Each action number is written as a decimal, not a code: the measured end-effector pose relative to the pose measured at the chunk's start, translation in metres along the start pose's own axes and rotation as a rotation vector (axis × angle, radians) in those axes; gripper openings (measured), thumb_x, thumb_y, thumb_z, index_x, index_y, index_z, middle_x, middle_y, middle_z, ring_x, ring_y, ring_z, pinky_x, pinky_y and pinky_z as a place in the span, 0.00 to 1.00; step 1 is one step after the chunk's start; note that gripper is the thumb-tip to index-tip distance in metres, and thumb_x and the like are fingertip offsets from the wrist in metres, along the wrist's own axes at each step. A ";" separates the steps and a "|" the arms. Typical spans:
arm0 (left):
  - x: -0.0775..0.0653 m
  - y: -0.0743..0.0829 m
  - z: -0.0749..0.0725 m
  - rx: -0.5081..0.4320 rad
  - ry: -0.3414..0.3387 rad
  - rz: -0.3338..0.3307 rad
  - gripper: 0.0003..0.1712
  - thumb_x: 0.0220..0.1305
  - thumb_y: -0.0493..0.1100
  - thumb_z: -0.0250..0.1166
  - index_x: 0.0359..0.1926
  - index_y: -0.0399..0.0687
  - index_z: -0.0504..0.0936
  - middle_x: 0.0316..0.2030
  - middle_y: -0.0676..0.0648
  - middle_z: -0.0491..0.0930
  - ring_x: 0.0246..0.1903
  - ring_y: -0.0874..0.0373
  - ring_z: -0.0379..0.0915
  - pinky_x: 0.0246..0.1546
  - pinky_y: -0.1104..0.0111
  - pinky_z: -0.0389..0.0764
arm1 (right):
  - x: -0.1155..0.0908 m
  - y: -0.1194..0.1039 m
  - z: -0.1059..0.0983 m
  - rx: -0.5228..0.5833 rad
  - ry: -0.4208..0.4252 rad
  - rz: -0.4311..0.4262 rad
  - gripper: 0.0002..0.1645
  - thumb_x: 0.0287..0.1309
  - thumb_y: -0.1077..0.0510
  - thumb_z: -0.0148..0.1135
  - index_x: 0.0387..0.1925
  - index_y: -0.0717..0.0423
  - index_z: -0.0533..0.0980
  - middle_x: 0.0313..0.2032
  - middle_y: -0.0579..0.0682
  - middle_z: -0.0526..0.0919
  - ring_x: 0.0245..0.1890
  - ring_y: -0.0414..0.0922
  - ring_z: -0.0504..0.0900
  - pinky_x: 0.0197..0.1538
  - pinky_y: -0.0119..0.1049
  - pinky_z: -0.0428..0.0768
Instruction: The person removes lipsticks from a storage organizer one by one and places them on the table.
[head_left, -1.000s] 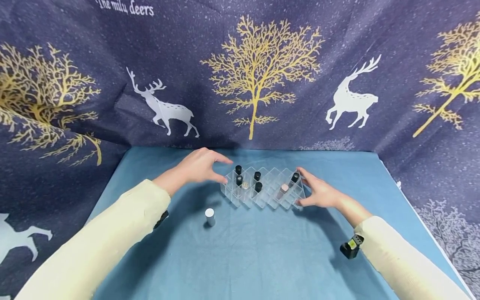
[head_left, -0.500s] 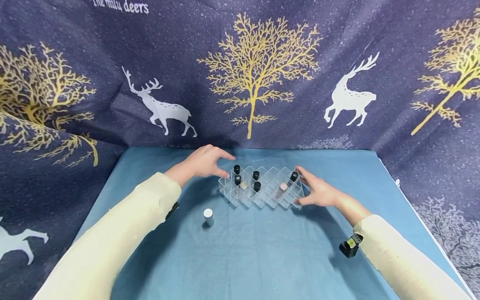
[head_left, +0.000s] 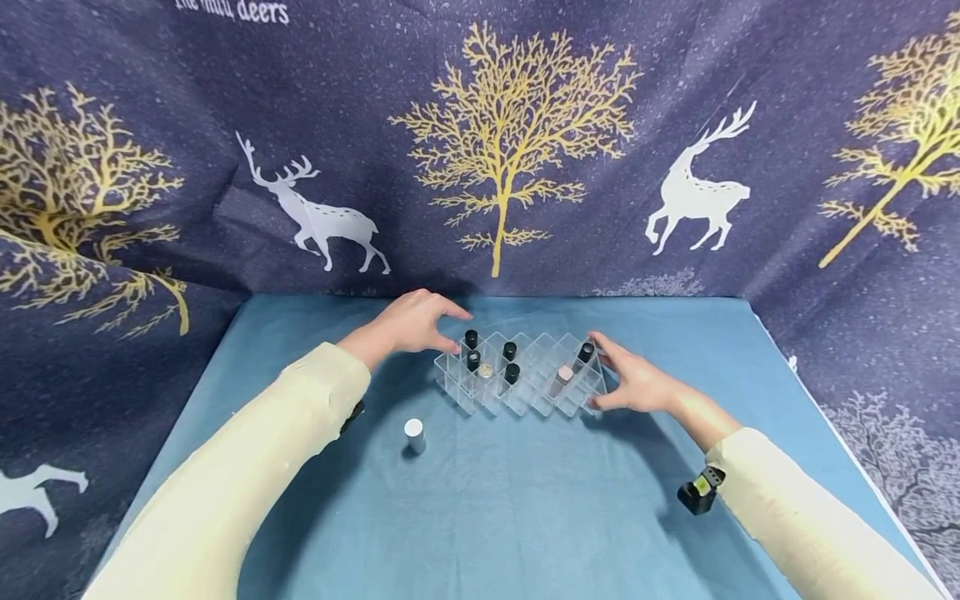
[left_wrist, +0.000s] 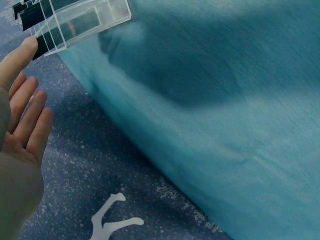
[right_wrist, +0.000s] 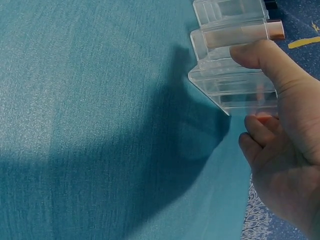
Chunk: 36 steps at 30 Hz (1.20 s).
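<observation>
A clear plastic lipstick organizer [head_left: 538, 390] with diamond-shaped compartments stands on the blue cloth. Several black-capped tubes [head_left: 512, 372], a pink-capped tube [head_left: 564, 376] and one with a pale gold top [head_left: 486, 370] sit in it. My right hand [head_left: 637, 383] grips its right end, thumb in front and fingers behind; in the right wrist view, the thumb [right_wrist: 250, 54] lies across the clear wall. At the left end is my left hand [head_left: 411, 322], fingers extended and thumb apart. Its thumb tip [left_wrist: 29, 45] appears to touch the organizer beside a black cap in the left wrist view.
A white cylindrical tube [head_left: 415, 437] stands upright on the blue cloth [head_left: 480, 517], in front and left of the organizer. Behind the table hangs a dark blue curtain [head_left: 435, 75] printed with deer and trees.
My left hand has moved a little right relative to the organizer, its thumb now over the left end. The right hand keeps its grip. The whole head view has shifted slightly.
</observation>
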<state>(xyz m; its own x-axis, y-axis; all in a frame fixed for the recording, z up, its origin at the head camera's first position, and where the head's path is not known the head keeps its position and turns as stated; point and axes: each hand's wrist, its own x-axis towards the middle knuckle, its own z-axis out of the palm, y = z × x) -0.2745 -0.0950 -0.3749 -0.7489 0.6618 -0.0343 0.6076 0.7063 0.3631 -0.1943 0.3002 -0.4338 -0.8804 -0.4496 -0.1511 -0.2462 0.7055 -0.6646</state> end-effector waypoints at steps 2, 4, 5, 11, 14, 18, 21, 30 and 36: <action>0.001 0.000 0.001 0.001 0.001 0.004 0.30 0.61 0.52 0.81 0.64 0.55 0.88 0.61 0.49 0.87 0.56 0.47 0.85 0.59 0.53 0.82 | -0.001 0.000 0.000 0.001 -0.002 0.004 0.73 0.54 0.54 0.81 0.84 0.68 0.41 0.82 0.73 0.45 0.76 0.72 0.63 0.75 0.67 0.61; 0.003 0.000 0.002 0.001 0.002 0.006 0.29 0.62 0.52 0.81 0.64 0.56 0.88 0.60 0.49 0.87 0.51 0.49 0.86 0.56 0.54 0.83 | -0.001 0.000 0.001 0.004 -0.005 0.008 0.73 0.54 0.54 0.81 0.84 0.67 0.41 0.82 0.72 0.45 0.76 0.72 0.62 0.75 0.68 0.61; 0.004 0.000 0.003 -0.002 0.001 0.004 0.28 0.62 0.52 0.80 0.63 0.56 0.88 0.61 0.49 0.87 0.47 0.49 0.86 0.54 0.55 0.83 | -0.001 0.000 0.001 0.002 -0.006 0.009 0.73 0.54 0.53 0.81 0.84 0.66 0.41 0.82 0.72 0.45 0.76 0.72 0.62 0.75 0.68 0.61; 0.009 -0.004 0.009 -0.026 0.006 0.007 0.26 0.64 0.51 0.80 0.62 0.55 0.89 0.59 0.49 0.87 0.45 0.48 0.86 0.54 0.55 0.83 | 0.000 0.000 0.001 0.001 -0.009 0.009 0.72 0.55 0.54 0.82 0.85 0.65 0.42 0.83 0.71 0.46 0.77 0.71 0.62 0.75 0.68 0.62; 0.012 -0.006 0.014 -0.036 0.014 0.024 0.24 0.64 0.51 0.79 0.60 0.53 0.90 0.58 0.50 0.88 0.57 0.48 0.85 0.59 0.53 0.83 | 0.000 0.000 0.001 0.002 -0.008 0.013 0.72 0.54 0.54 0.82 0.84 0.65 0.42 0.83 0.71 0.46 0.77 0.71 0.62 0.75 0.68 0.62; 0.015 -0.007 0.018 -0.038 0.032 0.044 0.22 0.64 0.50 0.79 0.58 0.52 0.91 0.55 0.50 0.89 0.56 0.51 0.85 0.59 0.53 0.83 | 0.000 0.000 0.001 0.000 -0.001 0.015 0.73 0.53 0.54 0.82 0.85 0.65 0.42 0.82 0.72 0.46 0.76 0.72 0.63 0.75 0.68 0.62; 0.015 -0.007 0.018 -0.038 0.045 0.048 0.21 0.64 0.48 0.80 0.57 0.52 0.92 0.54 0.51 0.90 0.54 0.52 0.86 0.59 0.55 0.83 | 0.000 0.001 0.001 -0.001 0.002 0.013 0.73 0.53 0.54 0.82 0.85 0.65 0.42 0.82 0.72 0.46 0.76 0.71 0.63 0.75 0.67 0.62; 0.016 -0.008 0.022 -0.050 0.042 0.048 0.19 0.65 0.48 0.79 0.56 0.52 0.92 0.53 0.52 0.91 0.53 0.53 0.86 0.56 0.55 0.84 | 0.001 0.003 0.001 0.005 0.001 0.012 0.73 0.54 0.54 0.82 0.85 0.65 0.42 0.82 0.72 0.46 0.76 0.71 0.63 0.76 0.67 0.61; 0.016 -0.008 0.025 -0.053 0.055 0.076 0.18 0.66 0.48 0.78 0.55 0.52 0.93 0.52 0.52 0.91 0.53 0.53 0.87 0.56 0.55 0.85 | 0.002 0.002 0.001 -0.003 0.004 0.011 0.72 0.54 0.54 0.82 0.85 0.65 0.42 0.82 0.72 0.47 0.76 0.71 0.64 0.76 0.66 0.62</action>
<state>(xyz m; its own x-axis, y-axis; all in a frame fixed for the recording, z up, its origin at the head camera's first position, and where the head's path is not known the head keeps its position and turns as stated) -0.2845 -0.0840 -0.4012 -0.7154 0.6972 0.0460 0.6496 0.6394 0.4113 -0.1964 0.3002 -0.4364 -0.8847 -0.4394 -0.1559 -0.2373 0.7121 -0.6608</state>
